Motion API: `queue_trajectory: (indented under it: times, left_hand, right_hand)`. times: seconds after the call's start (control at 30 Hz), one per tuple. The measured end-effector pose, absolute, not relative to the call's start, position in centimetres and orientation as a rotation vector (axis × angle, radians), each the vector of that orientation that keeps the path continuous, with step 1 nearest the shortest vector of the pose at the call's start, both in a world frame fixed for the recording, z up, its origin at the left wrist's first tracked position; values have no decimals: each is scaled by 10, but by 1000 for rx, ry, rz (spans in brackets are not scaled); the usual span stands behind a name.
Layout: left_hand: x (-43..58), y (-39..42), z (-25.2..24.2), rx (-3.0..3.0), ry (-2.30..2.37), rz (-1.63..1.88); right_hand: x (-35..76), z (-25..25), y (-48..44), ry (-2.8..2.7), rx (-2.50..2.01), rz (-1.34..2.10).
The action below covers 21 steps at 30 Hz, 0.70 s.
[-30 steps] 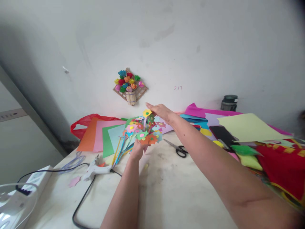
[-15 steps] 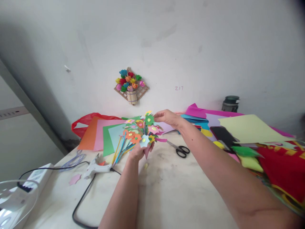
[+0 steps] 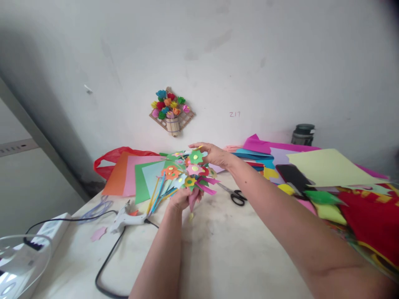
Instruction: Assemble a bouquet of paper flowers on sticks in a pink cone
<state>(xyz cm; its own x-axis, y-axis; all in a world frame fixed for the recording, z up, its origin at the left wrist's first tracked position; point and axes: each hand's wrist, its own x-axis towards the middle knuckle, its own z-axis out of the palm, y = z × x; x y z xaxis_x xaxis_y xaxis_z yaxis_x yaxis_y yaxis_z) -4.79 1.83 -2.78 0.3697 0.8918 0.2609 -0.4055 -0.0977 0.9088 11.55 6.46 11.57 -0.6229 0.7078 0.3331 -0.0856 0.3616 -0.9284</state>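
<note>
My left hand is closed round the stems of a bunch of paper flowers in green, pink, orange and yellow, held above the table. My right hand reaches in from the right. Its fingertips pinch a green paper flower at the top of the bunch. Several coloured stick stems fan out down and left from my left hand.
A white glue gun with a black cable lies left of my hands, beside a power strip. Black scissors lie to the right. Coloured paper sheets and a dark phone cover the table's back and right. A paper flower ornament hangs on the wall.
My right hand went from flat and open over the bunch to pinching a green flower at its top. My left hand turned the bunch, so different flowers now face me.
</note>
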Motion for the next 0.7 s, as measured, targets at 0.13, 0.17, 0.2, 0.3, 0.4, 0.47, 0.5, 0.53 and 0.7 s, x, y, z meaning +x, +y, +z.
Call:
queue_trajectory:
  times: [0.13,0.17,0.2,0.3,0.4,0.47,0.5,0.53,0.7]
  left_hand:
    - [-49,18,-30,1194,521,1191]
    - [-49,18,-30,1196,519,1191]
    - [-49,18,-30,1202,514,1189]
    - [-48,18,-31,1200,483,1198]
    - [-47,19,-32,1176,445,1211]
    - [-47,21,-33,1166,418,1197]
    - [-47,22,-34,1163,403,1187]
    - [-48,22,-35,1161,387,1180]
    - [-49,23,-35,1169,336,1166]
  right_hand:
    - [115,118,65,-1903,-531,1255]
    - [115,118,65,-1905,-524,1240]
    - [116,118,66,-1908,-516,1232]
    - [117,117,67,-1947,-500,1260]
    - [119,116,67,-1989,-484,1253]
    - [119,115,68,-2004,-447,1210]
    - [119,114,68,-2013,-425,1180]
    - [119,114,69,-2025,-402,1139]
    - [119,113,75,-2162,-279,665]
